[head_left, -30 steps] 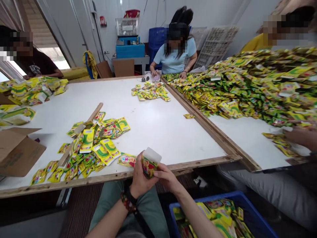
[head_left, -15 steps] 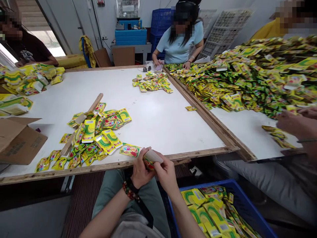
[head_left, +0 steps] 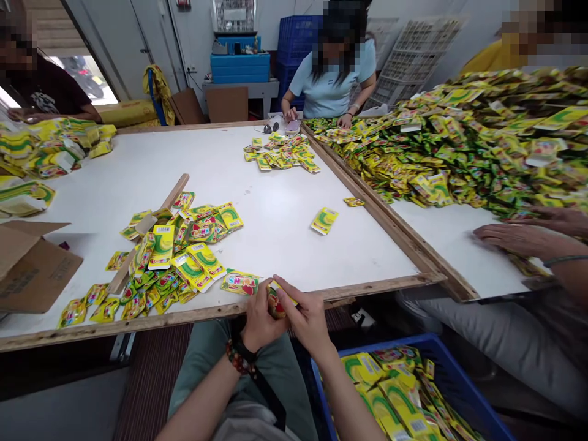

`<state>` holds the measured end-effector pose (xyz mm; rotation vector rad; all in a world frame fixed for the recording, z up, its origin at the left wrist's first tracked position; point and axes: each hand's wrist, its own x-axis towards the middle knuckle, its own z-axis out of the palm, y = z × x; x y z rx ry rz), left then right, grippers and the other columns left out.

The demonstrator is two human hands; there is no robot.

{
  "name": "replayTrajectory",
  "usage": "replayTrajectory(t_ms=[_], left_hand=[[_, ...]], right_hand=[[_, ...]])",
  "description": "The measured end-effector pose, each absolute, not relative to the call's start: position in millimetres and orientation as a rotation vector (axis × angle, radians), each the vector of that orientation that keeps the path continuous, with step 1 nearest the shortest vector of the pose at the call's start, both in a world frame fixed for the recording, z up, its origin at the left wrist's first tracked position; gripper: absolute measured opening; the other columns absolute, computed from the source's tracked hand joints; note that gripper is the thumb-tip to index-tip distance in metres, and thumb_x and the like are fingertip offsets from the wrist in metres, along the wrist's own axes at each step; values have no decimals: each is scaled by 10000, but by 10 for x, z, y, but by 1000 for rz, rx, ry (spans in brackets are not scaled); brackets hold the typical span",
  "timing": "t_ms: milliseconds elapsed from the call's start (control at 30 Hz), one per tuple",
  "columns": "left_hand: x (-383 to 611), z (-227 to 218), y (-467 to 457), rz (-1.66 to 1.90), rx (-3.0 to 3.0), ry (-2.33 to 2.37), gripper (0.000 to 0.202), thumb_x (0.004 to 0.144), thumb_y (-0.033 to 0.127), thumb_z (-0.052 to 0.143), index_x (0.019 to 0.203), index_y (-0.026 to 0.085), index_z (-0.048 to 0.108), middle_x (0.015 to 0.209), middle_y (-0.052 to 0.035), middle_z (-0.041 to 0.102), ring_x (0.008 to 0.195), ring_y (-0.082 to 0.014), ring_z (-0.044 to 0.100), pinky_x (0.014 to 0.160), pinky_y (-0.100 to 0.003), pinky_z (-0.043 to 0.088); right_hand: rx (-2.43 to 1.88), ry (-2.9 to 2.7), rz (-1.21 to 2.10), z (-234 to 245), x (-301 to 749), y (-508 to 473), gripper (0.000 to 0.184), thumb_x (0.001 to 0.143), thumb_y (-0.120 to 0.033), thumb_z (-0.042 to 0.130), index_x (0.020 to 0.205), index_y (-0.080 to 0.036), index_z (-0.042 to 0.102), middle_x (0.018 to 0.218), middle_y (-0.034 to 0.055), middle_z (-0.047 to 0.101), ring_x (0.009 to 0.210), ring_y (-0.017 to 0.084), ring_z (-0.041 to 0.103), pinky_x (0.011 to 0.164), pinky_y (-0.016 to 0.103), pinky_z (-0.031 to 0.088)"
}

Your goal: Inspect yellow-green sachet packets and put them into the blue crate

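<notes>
Above the table's front edge, my left hand (head_left: pixel 263 318) is closed around a small candy box (head_left: pixel 274 304) printed in red, green and yellow. My right hand (head_left: pixel 309 315) grips the same box from the other side, its thumb and fingers at the top end. My fingers cover much of the box. Just left of my hands lies a flat "Twins" box (head_left: pixel 239 282). Beyond it is a heap of small sachets (head_left: pixel 158 286) with yellow boxes (head_left: pixel 160 245) on top. A single yellow box (head_left: pixel 324 220) rests on the white tabletop further off.
A wooden strip (head_left: pixel 172 193) lies under the heap; wooden rails (head_left: pixel 376 282) edge the white table. A blue crate (head_left: pixel 459 367) of boxes stands low at my right. Packets form a big pile (head_left: pixel 459 147) near co-workers. An open carton (head_left: pixel 41 263) sits left.
The pale open flap on the box in my hands no longer stands out. A yellow box now lies mid-table. At right, a co-worker's hands have moved left over the packets.
</notes>
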<state>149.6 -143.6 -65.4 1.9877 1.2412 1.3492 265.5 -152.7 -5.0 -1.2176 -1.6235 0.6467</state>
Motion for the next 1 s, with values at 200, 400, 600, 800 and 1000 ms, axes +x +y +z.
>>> replayTrajectory(t_ms=[200,400,600,800,1000], left_hand=[[1487,-671,-1417,1359,1905,1265,344,787,288,538,1109,195,459,947,-76,608,826,-217,636,697,-361,534],[1433,-523,-1441,1288,1983,1072,581,747,319,647,1256,196,394,1187,-135,548,1040,-257,579,824,-406,526],[1463,-496,-1439,1327,1891,1099,234,861,265,571,1086,220,527,988,-61,616,834,-184,596,722,-329,530],[1513,-480,-1414,1343,1945,1141,77,876,178,512,917,200,573,828,-35,622,729,-164,600,641,-291,520],[1529,-550,-1436,1369,1915,1309,247,881,196,507,1125,209,544,1053,-96,639,920,-216,639,770,-376,557]], right_hand=[[-1119,-1926,710,-10,2656,-1469,406,930,-283,518,1331,-230,555,1175,80,693,975,221,703,850,320,566],[-1292,-2054,524,18,2881,-1730,428,998,-292,329,1380,-205,502,977,105,752,772,195,723,650,273,555],[-2061,-2117,285,-19,3915,-1979,323,872,-474,560,1006,-248,748,677,85,742,630,275,714,502,292,509],[-2080,-2052,162,-161,4097,-543,661,802,-69,497,1448,-139,379,1511,188,349,1360,296,396,1043,443,405],[-1972,-2121,241,-67,3760,388,457,838,-61,453,1277,-102,574,1327,205,572,1247,320,517,1000,450,418]])
